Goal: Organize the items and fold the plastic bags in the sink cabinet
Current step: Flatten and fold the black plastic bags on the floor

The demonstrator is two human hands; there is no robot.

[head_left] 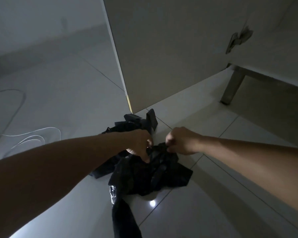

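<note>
A crumpled black plastic bag (150,176) lies on the pale tiled floor at the centre of the view. My left hand (141,143) and my right hand (181,140) both pinch its top edge, a hand's width apart. Behind my left hand lie folded black bags (144,121), stacked near the corner of the open cabinet door (162,48). Another strip of black plastic (124,217) trails toward the bottom edge. The dim light hides the bag's folds.
The white cabinet door stands open ahead, its lower corner just beyond the folded bags. A metal cabinet leg (232,85) stands at the right. A grey rag (239,40) hangs on the cabinet front. White cables (33,136) curl on the floor at left.
</note>
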